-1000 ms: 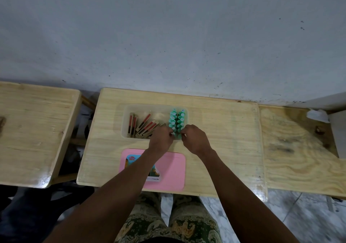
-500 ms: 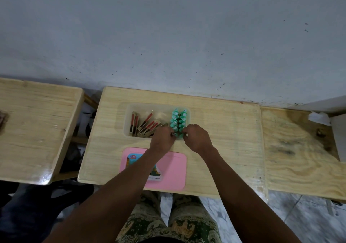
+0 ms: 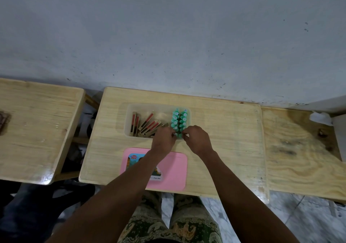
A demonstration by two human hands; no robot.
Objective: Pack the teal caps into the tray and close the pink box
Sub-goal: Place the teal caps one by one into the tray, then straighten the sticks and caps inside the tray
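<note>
Two rows of teal caps (image 3: 179, 119) stand upright at the right end of a clear plastic tray (image 3: 129, 109) on the middle wooden table. My left hand (image 3: 163, 140) and my right hand (image 3: 197, 140) meet at the near end of those rows. The fingertips of both hands pinch the nearest teal caps from either side. The caps under my fingers are mostly hidden. The flat pink box (image 3: 176, 167), with a picture sticker on it, lies near the table's front edge, partly under my left forearm.
Several red and wooden sticks (image 3: 148, 124) lie loose in the tray's left part. A second wooden table (image 3: 33, 130) stands to the left across a gap. A rougher plywood top (image 3: 299, 152) adjoins on the right, with crumpled white paper (image 3: 321, 118) at its back. A grey wall rises behind.
Both hands stay at the near end of the teal rows, fingertips drawn slightly closer together. The view has shifted a little.
</note>
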